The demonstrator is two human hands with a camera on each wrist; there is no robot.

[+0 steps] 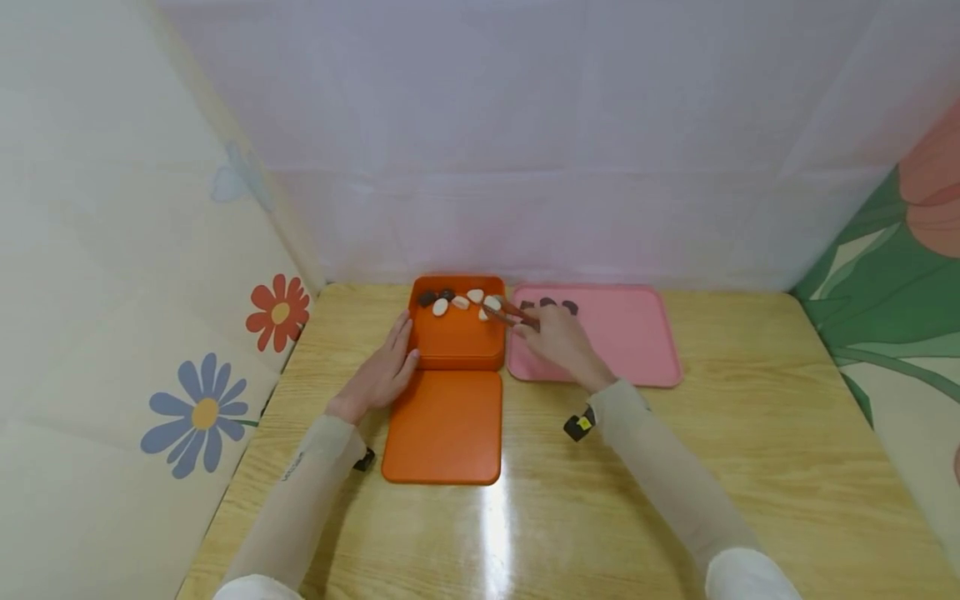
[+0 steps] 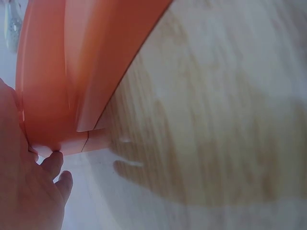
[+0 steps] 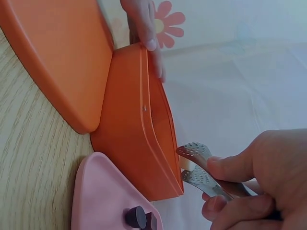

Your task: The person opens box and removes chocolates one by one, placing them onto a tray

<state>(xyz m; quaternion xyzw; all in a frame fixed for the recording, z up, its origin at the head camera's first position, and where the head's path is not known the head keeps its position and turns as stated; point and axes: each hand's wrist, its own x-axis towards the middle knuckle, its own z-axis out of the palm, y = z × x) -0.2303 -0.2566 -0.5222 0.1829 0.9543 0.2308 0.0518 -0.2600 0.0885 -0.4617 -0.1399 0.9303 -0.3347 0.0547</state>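
Note:
My left hand (image 1: 384,371) lies with straight fingers along the left wall of an orange box (image 1: 457,342). My right hand (image 1: 558,337) holds metal tongs (image 3: 204,167) with perforated tips. Those tips are at the right rim of the box, and a pale piece (image 3: 187,165) shows between them. Inside the box, several white oval pieces (image 1: 440,307) and a few dark pieces (image 1: 427,298) are grouped toward the back. A pink tray (image 1: 637,333) stands right of the box, with dark pieces (image 1: 570,307) near its back edge, beside my right hand.
An orange lid (image 1: 442,429) lies flat on the wooden table (image 1: 600,517), directly in front of the box. A white cloth (image 1: 525,167) hangs behind the table, and flower-patterned sheets (image 1: 205,414) stand at both sides.

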